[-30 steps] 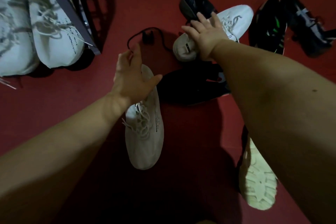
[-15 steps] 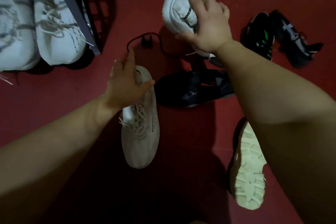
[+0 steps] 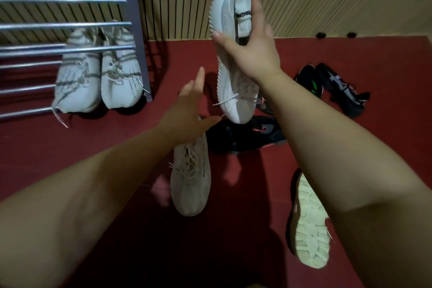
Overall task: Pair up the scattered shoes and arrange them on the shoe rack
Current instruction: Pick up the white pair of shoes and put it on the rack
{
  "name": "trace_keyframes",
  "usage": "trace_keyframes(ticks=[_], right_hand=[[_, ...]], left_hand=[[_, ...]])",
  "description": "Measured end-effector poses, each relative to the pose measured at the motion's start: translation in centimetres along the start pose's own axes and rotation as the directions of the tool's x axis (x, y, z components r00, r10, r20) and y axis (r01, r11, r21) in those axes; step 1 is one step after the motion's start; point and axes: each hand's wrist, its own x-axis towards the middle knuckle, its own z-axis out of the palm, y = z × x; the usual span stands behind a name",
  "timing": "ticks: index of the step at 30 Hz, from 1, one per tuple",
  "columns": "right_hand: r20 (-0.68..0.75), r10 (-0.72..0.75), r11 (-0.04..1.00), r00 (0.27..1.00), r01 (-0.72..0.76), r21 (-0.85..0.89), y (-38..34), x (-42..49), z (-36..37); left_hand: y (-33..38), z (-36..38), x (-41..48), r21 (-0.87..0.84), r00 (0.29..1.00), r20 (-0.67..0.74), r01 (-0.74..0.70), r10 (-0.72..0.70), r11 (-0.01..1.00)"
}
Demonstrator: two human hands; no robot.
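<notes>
Since the earlier frame the right hand (image 3: 251, 47) has lifted the white knit sneaker with ribbed sole (image 3: 230, 54) higher, heel up and toe hanging down, fingers curled round its heel. The left hand (image 3: 187, 110), fingers spread and holding nothing, hovers over the heel of the matching cream lace-up sneaker (image 3: 190, 180) lying mid-floor. A striped white knit pair (image 3: 98, 72) sits beneath the metal-barred shoe rack (image 3: 63, 25) on the red floor (image 3: 350, 54). Black sneakers (image 3: 245, 135) lie beside.
</notes>
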Motion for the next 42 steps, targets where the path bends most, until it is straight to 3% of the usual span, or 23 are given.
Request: trace_keyframes(ticks=[5, 8, 12, 16, 19, 21, 26, 29, 33, 36, 39, 42], right_hand=[[0.065, 0.301, 0.886, 0.951, -0.304, 0.351, -1.5, -1.4, 0.5], [0.139, 0.406, 0.799, 0.903, -0.425, 0.426, -1.5, -2.4, 1.1], [0.284, 0.417, 0.789, 0.864, -0.499, 0.359, -1.3, -4.2, 2.3], [0.421, 0.322, 0.816, 0.848, -0.474, 0.330, -0.6, -7.2, 4.3], [0.503, 0.314, 0.876, 0.805, -0.450, 0.174, 1.5, -9.9, 6.3], [0.500, 0.352, 0.894, 0.791, -0.442, 0.069, 3.3, -11.8, 7.2], [0.506, 0.528, 0.783, 0.682, -0.621, 0.020, 7.2, -17.7, 8.5], [0.575, 0.536, 0.783, 0.618, -0.619, -0.064, 8.4, -20.8, 9.6], [0.609, 0.463, 0.808, 0.644, -0.590, 0.010, 9.0, -23.0, 11.6], [0.578, 0.488, 0.759, 0.654, -0.645, 0.089, 8.8, -23.5, 11.9], [0.559, 0.410, 0.739, 0.721, -0.622, 0.260, 8.9, -23.5, 11.4], [0.564, 0.321, 0.772, 0.761, -0.555, 0.309, 9.0, -23.1, 10.5]], left_hand=[[0.4, -1.2, -2.4, 0.075, 0.984, 0.113, -0.150, 0.141, 0.986], [-0.3, -2.0, -3.3, 0.089, 0.981, 0.118, -0.163, 0.152, 0.983], [-1.7, -2.8, -5.4, -0.037, 0.979, 0.167, -0.115, 0.120, 0.993], [-3.8, -3.0, -8.5, -0.234, 0.991, 0.128, 0.066, -0.037, 0.970], [-5.9, -3.0, -11.0, -0.356, 0.973, 0.167, 0.208, -0.157, 0.911], [-7.5, -3.0, -12.4, -0.353, 0.957, 0.196, 0.273, -0.214, 0.895], [-10.5, -2.7, -15.1, -0.416, 0.879, 0.309, 0.468, -0.363, 0.780], [-12.0, -2.3, -15.7, -0.307, 0.852, 0.325, 0.504, -0.409, 0.807], [-12.0, -1.3, -15.1, -0.265, 0.837, 0.353, 0.519, -0.419, 0.813], [-11.2, -0.2, -14.5, -0.289, 0.830, 0.352, 0.536, -0.433, 0.793], [-11.3, 0.1, -14.4, -0.334, 0.837, 0.348, 0.532, -0.422, 0.779], [-11.7, 0.5, -15.1, -0.433, 0.844, 0.312, 0.535, -0.436, 0.725]])
